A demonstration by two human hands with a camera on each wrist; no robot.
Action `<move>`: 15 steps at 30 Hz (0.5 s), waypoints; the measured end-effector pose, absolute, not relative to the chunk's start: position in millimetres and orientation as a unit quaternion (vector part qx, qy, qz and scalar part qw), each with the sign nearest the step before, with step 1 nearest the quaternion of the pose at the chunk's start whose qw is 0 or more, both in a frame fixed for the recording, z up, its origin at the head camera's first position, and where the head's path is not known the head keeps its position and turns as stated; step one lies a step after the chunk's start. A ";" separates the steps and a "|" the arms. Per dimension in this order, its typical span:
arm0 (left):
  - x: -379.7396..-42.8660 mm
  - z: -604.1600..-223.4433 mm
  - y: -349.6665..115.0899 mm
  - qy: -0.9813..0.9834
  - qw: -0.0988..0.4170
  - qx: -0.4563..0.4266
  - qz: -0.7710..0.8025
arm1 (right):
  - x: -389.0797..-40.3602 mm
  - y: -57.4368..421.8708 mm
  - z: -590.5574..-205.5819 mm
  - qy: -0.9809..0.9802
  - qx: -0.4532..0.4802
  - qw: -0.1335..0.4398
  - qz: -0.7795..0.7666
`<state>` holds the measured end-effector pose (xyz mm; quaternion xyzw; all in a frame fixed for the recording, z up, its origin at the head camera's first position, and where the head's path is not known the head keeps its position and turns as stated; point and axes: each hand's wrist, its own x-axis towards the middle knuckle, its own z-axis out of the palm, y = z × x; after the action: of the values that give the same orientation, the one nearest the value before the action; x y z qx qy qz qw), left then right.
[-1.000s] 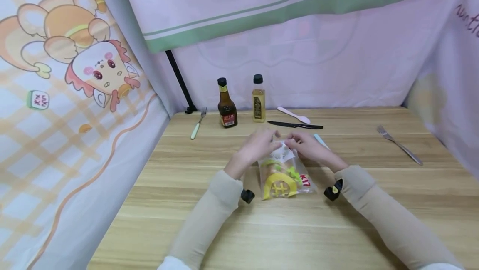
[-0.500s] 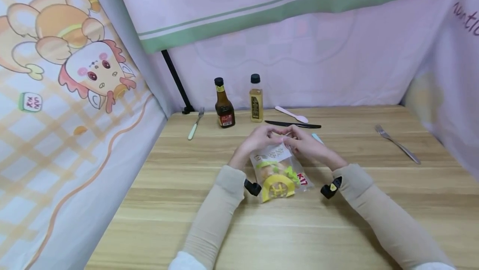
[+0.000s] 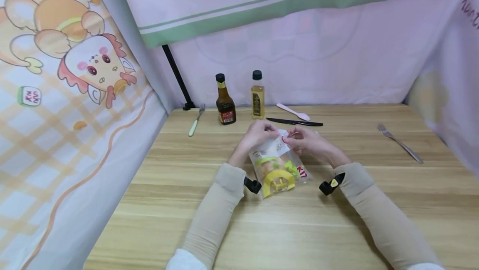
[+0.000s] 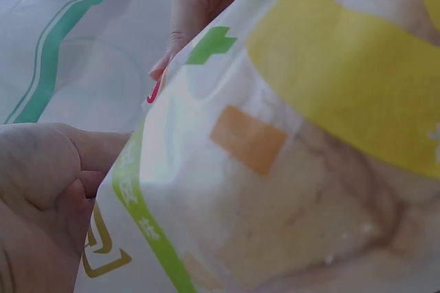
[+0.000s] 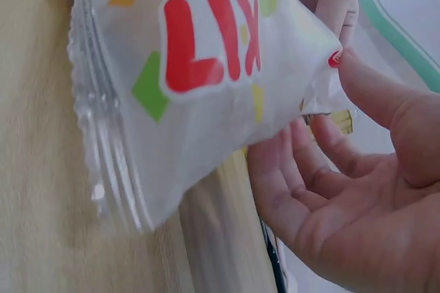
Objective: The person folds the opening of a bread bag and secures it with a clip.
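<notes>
A see-through printed packet [image 3: 278,172] with yellow, green and red marks stands tilted on the wooden table in the head view. Pale, bread-like food [image 4: 268,231] shows through its film in the left wrist view. My left hand [image 3: 259,135] pinches the upper left edge of the packet between thumb and fingers. At the upper right edge, my right hand [image 3: 308,143] pinches the film, its thumb beside a small red spot [image 5: 335,58]. The packet's crimped end [image 5: 103,121] looks sealed in the right wrist view. Part of the left fingers is hidden behind the film.
Behind the hands stand a brown sauce bottle [image 3: 226,105] and a bottle of yellow liquid [image 3: 258,97]. A black knife [image 3: 295,122] and pink spoon [image 3: 293,112] lie nearby. A pale-handled fork [image 3: 196,120] is left; a metal fork [image 3: 400,143] lies right.
The hands came together at the packet's top, then moved slightly apart, so its white upper edge now shows between them. The light blue item by the right hand is now mostly hidden.
</notes>
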<state>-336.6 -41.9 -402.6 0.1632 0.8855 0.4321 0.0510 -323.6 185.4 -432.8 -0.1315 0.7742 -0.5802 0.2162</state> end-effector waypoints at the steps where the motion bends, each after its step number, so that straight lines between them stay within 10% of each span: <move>1: -336.2 -402.1 -42.0 0.885 0.051 0.161 0.434 | -324.2 186.9 -433.6 0.775 -0.133 0.225 -0.575; 15: -338.1 -402.7 -45.0 0.882 0.042 0.137 0.449 | -326.3 201.0 -430.9 0.762 -0.131 0.275 -0.572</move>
<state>-338.1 -45.0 -402.7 0.1367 0.8822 0.4486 0.0419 -326.3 201.0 -430.9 -0.1310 0.7619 -0.5716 0.2749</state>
